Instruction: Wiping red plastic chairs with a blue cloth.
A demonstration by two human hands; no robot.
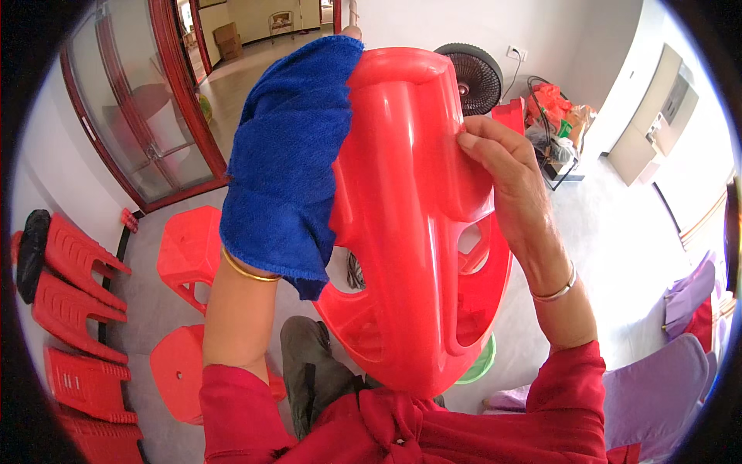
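Observation:
A glossy red plastic stool or chair (400, 191), with cut-out openings, is held up in front of my chest, its lower end at my shirt. A blue towelling cloth (287, 156) covers most of my left hand (348, 35); only a fingertip shows at the cloth's top, and the cloth lies against the left edge of the red plastic. On the other side my right hand (504, 156) pinches the right edge between thumb and fingers.
Red stools (188, 243) stand at left, with stacked red chairs (81, 301) along the wall. Behind are a round black fan (472, 81) and a heap of plastic bags (553, 122). A green basin (481, 362) is partly hidden below; purple-covered chairs (655, 394) stand lower right.

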